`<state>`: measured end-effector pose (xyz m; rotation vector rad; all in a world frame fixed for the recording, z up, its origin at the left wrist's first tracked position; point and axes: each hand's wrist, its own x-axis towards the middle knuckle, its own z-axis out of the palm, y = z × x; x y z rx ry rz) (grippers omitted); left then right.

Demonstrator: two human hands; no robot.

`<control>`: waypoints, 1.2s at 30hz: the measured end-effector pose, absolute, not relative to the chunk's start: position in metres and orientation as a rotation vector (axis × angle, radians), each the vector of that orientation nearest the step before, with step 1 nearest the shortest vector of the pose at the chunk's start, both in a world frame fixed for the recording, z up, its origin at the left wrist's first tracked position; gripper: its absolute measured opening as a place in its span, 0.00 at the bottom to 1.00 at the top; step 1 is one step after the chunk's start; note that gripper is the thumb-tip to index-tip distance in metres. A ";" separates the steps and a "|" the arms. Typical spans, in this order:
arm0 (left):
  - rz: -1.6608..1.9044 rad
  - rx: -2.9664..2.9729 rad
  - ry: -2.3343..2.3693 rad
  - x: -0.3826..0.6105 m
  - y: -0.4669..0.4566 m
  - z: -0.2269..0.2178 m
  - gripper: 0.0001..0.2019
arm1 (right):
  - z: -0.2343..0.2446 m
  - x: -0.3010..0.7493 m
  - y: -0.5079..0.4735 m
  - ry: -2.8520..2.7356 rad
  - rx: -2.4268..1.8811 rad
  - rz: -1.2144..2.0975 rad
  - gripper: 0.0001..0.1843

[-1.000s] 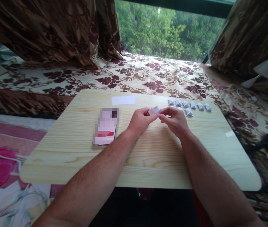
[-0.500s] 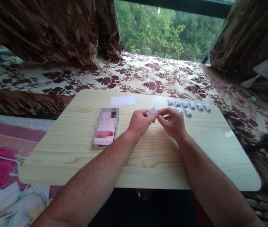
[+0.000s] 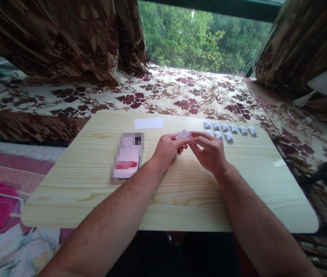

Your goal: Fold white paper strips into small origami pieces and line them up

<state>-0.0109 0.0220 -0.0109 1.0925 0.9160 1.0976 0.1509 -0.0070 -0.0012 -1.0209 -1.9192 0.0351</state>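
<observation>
"White paper (image 3: 183,134), creased to a peak on top: is that what the hands have?"

"Yes. It's between them, over the far half of the table (image 3: 180,188). The left hand (image 3: 166,149) is curled nearly closed on it, thumb laid along the paper's near left side."

"And the right hand (image 3: 211,153)?"

"Thumb and forefinger are pinched together at the paper's right corner, the palm loosely bent (how firm that pinch is, I can't tell)."

"What lies around them?"

"Just beyond the right hand, nine small paper shapes (image 3: 224,127) sit in two rows, six behind and three in front. Over to the left, near the far edge, is a flat paper strip (image 3: 148,123)."

"Anything closer?"

"A phone (image 3: 126,157), mostly blurred out, just beside the left forearm (image 3: 114,204). Past the table, flowered cloth (image 3: 186,92) runs up to the window (image 3: 192,38)."
</observation>
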 end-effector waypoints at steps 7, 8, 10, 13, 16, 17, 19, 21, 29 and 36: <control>1.071 1.059 0.871 -0.013 0.023 -0.010 0.09 | 0.000 0.153 -0.007 -1.941 -1.023 0.039 0.08; 1.069 1.058 0.873 -0.013 0.023 -0.010 0.10 | 0.000 0.153 -0.007 -1.943 -1.019 0.041 0.08; 1.061 1.057 0.880 -0.013 0.024 -0.010 0.11 | 0.000 0.153 -0.007 -1.947 -1.004 0.051 0.08; 1.054 1.057 0.885 -0.014 0.024 -0.011 0.09 | 0.000 0.153 -0.007 -1.943 -0.987 0.076 0.08; 1.055 1.053 0.892 -0.014 0.024 -0.012 0.07 | 0.000 0.152 -0.009 -1.945 -1.013 0.103 0.08; 1.054 1.050 0.898 -0.014 0.024 -0.012 0.07 | 0.000 0.152 -0.009 -1.945 -1.023 0.112 0.08; 1.060 1.041 0.910 -0.013 0.023 -0.011 0.07 | -0.001 0.150 -0.010 -1.915 -1.044 0.155 0.07; 1.082 1.024 0.922 -0.012 0.023 -0.009 0.07 | -0.001 0.147 -0.011 -1.820 -1.089 0.236 0.05; 1.150 0.982 0.899 -0.010 0.023 -0.005 0.09 | 0.001 0.141 -0.005 -1.398 -1.214 0.814 0.09; 1.139 1.116 0.898 -0.010 0.024 -0.015 0.12 | 0.004 0.139 -0.004 -1.352 -1.239 0.928 0.12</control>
